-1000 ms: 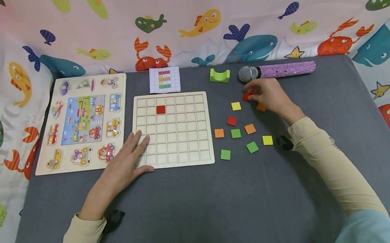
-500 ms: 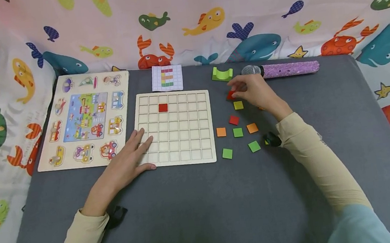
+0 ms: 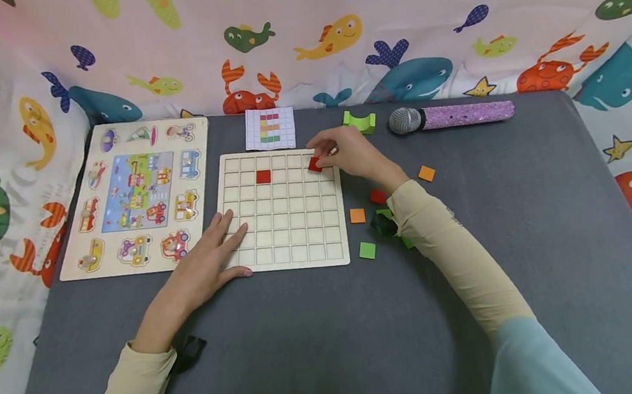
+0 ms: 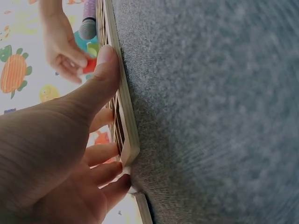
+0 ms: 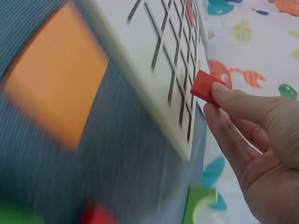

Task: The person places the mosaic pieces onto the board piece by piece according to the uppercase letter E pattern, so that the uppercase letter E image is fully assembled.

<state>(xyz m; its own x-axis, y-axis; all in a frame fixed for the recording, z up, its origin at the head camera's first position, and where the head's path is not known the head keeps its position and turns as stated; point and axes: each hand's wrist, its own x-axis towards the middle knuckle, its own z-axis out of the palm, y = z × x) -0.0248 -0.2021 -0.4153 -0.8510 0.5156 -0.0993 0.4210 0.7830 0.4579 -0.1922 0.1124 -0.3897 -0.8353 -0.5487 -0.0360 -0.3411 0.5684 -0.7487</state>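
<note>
A pale wooden grid board (image 3: pixel 296 225) lies flat on the grey table, with one red square tile (image 3: pixel 263 176) set in a cell of its second row. My left hand (image 3: pixel 198 257) rests on the board's lower left corner, fingers spread; in the left wrist view its thumb (image 4: pixel 105 70) lies along the board's edge. Over the board's upper right part, my right hand (image 3: pixel 353 152) pinches a second red square tile (image 5: pixel 204 86) between thumb and fingertips. Behind the board lies a paper card (image 3: pixel 270 129) printed with a small coloured grid.
Loose tiles lie right of the board, among them orange (image 3: pixel 357 216), red (image 3: pixel 377 196) and green (image 3: pixel 367 250); my right forearm hides some. A green curved block (image 3: pixel 360 122) and a glittery microphone (image 3: pixel 458 114) stand behind. A wooden picture puzzle (image 3: pixel 136 190) lies left.
My right hand has carried the pinched red tile leftward from among the loose tiles to above the board's upper right. My left hand has stayed on the board's corner.
</note>
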